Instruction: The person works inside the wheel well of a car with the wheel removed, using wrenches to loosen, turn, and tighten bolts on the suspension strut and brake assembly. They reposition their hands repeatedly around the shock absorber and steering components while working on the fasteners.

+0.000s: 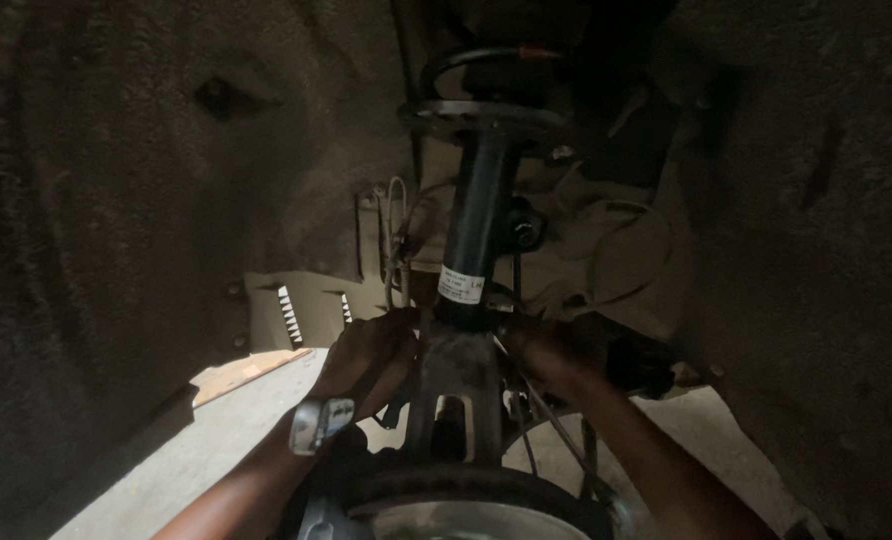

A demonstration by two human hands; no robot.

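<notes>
I look into a dark wheel arch at a black suspension strut with a white label, its coil spring seat above. The strut drops into a grey steering knuckle over a brake disc. My left hand, with a silver watch on the wrist, reaches in at the left of the strut's clamp, fingers curled near a thin cable. My right hand is pressed against the right side of the same joint. Darkness hides what either hand grips.
The felt-like wheel arch liner curves around left and right. A sway bar link end sits right of the strut. Thin hoses and wires run down by my right wrist. Pale concrete floor and a wood piece lie below left.
</notes>
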